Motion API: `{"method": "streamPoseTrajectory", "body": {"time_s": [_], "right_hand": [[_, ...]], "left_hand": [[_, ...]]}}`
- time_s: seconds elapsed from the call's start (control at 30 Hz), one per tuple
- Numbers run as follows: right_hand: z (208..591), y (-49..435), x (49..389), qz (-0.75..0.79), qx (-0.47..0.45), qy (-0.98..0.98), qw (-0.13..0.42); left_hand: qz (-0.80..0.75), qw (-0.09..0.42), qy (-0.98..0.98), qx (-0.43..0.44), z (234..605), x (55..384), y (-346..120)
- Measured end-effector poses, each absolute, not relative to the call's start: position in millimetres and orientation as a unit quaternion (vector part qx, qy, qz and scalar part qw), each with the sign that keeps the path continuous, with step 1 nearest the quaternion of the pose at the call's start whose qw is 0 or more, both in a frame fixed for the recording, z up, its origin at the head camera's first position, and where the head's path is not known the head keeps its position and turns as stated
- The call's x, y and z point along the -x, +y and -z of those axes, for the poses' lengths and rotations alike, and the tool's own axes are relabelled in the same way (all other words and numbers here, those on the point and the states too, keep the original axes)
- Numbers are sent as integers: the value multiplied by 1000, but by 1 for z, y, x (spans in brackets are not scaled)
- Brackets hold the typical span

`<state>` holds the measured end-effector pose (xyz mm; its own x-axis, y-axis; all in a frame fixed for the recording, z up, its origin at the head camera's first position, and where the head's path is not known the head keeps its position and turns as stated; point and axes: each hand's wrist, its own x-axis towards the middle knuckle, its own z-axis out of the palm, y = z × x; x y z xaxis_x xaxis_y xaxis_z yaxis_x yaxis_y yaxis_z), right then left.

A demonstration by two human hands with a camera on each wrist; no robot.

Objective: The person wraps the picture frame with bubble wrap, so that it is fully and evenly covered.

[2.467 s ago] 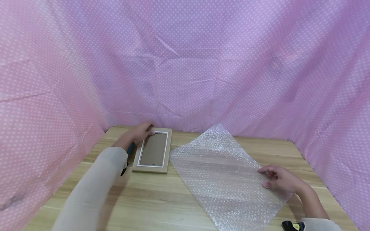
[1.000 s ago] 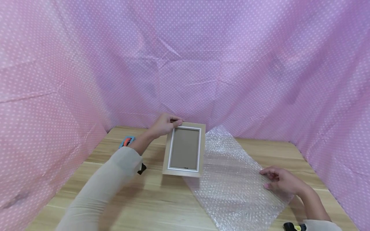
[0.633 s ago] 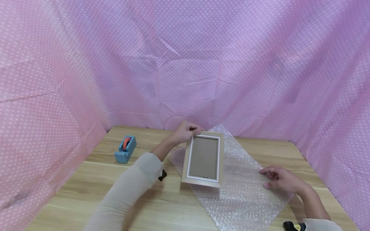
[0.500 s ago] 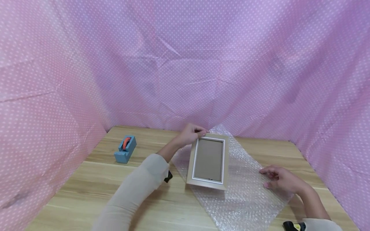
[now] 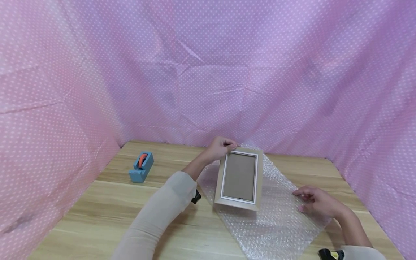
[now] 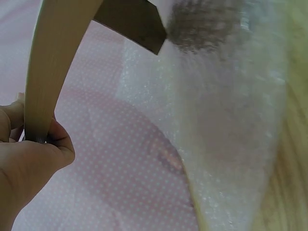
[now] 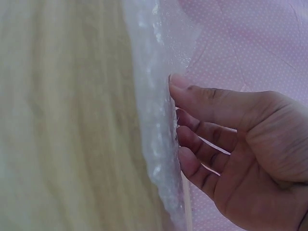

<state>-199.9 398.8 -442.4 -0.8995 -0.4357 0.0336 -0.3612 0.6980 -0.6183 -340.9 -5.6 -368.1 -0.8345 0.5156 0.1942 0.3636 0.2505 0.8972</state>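
A pale wooden picture frame (image 5: 239,177) with a white inner border is held tilted over the bubble wrap (image 5: 276,224). My left hand (image 5: 218,150) pinches its top left corner between thumb and fingers. Seen from the left wrist, the frame's wooden edge (image 6: 55,57) rises from the grip, and a dark flat piece (image 6: 137,26) sticks out beside it. At the right side of the sheet my right hand (image 5: 318,203) rests with loosely bent fingers. In the right wrist view its fingertips (image 7: 188,161) touch the bubble wrap's edge (image 7: 156,144).
A blue tape dispenser (image 5: 142,168) with an orange roll stands on the wooden table (image 5: 107,213) at the left. Pink dotted cloth (image 5: 208,72) hangs around the back and sides.
My left hand has lifted the picture frame from the table at the left and carried it right, over the bubble wrap. This uncovered the tape dispenser. My right hand has stayed in place.
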Motion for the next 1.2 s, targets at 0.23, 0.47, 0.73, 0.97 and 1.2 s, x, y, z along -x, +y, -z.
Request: {"method": "streamPoseTrajectory", "body": {"time_s": [0.23,0.47,0.73,0.97,1.2], "right_hand": [[442,400,201,323,219,919,56],[441,399,200,327,211,919,68],[442,399,201,322,217,919,69],[440,398,202,318,227,918,65],[441,399,202,311,226,921,61]], "left_hand": [[-556,53,784,-270,365,342,9],[-555,58,785,-268,373,342,28],[-547,67,789,-271,391,346,40],[-535,79,798,-265,416,350,44],[-668,231,689,-159,444,344,56]]}}
